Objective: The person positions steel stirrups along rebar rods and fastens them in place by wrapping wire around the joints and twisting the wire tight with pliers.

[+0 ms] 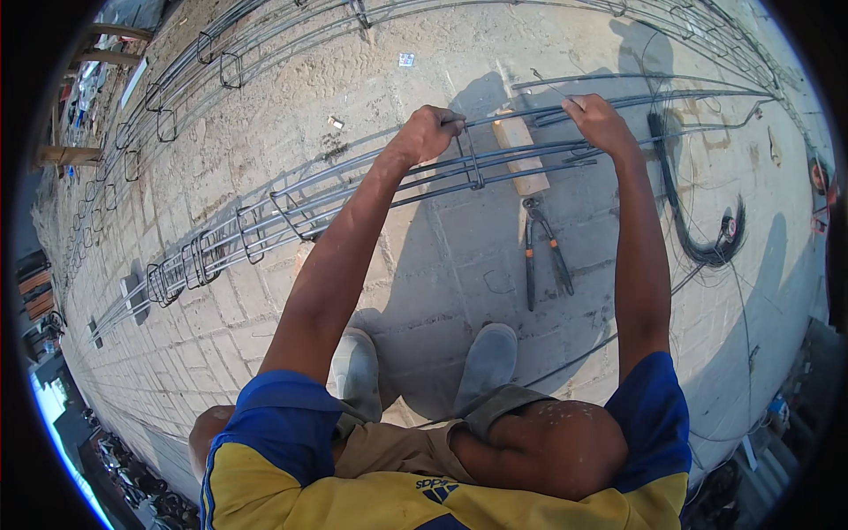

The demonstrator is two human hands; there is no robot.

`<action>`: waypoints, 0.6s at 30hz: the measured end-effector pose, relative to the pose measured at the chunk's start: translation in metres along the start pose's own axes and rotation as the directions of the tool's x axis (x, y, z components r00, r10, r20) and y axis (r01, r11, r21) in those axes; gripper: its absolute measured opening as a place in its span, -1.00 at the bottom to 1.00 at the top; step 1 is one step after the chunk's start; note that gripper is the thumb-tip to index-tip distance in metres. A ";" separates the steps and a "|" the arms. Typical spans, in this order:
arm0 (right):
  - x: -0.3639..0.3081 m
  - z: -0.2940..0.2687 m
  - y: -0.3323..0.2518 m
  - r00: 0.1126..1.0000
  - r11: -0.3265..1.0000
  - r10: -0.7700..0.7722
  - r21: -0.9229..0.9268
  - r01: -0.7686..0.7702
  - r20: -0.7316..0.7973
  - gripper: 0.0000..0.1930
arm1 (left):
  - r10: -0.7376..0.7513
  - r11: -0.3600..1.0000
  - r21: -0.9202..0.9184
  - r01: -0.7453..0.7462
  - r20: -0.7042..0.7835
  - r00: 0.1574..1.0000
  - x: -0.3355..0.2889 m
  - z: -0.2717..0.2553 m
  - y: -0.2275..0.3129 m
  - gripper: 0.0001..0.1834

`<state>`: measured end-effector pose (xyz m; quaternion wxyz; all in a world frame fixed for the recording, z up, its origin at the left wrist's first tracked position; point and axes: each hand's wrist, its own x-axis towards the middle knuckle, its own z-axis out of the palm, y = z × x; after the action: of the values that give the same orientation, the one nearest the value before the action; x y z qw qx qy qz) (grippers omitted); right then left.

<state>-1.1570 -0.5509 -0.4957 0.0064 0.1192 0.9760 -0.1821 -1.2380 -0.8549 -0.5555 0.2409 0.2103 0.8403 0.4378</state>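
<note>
A cage of long steel bars (344, 168) with square stirrups runs across in front of me, from the lower left toward the upper right. My left hand (427, 135) is closed at the top corner of a stirrup (474, 163), where it meets the far bar. Farther right, my right hand (601, 124) closes on the far steel bar (521, 113); a thin wire (549, 85) shows by its thumb. A wooden block (521, 152) lies under the bars between my hands. Orange-and-black handled pincers (541, 250) rest on the paving, jaws toward the block.
A coil of dark tie wire (707, 252) lies at the right, with loose strands around it. More stirrups (199, 256) are bunched along the cage at left, near a grey block (134, 299). Another bar cage (230, 69) stretches along the far side. My shoes (488, 362) stand on the paving.
</note>
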 end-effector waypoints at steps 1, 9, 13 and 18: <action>-0.013 -0.005 0.000 1.000 1.000 -0.001 -0.005 0.001 -0.003 -0.68 | 0.004 1.000 -0.003 -0.005 -0.002 1.000 0.002 -0.002 0.006 -0.68; -0.042 -0.097 0.106 0.903 0.760 0.379 -0.489 -0.428 -0.201 -0.63 | -0.110 0.984 -0.131 0.118 0.068 0.992 0.018 -0.002 0.015 -0.57; -0.073 -0.101 0.068 0.967 0.854 0.203 0.457 -0.250 0.152 -0.55 | -0.160 0.973 -0.150 0.175 0.108 0.981 0.020 -0.008 0.003 -0.59; -0.103 -0.047 -0.087 0.703 0.769 -0.068 0.486 -0.415 0.708 -0.63 | -0.288 0.932 -0.166 0.321 0.196 0.937 0.026 -0.016 0.014 -0.58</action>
<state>-1.0758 -0.6364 -0.4154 0.3484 0.1352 0.7695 -0.5179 -1.2660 -0.8425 -0.5416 0.3955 0.0885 0.7924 0.4559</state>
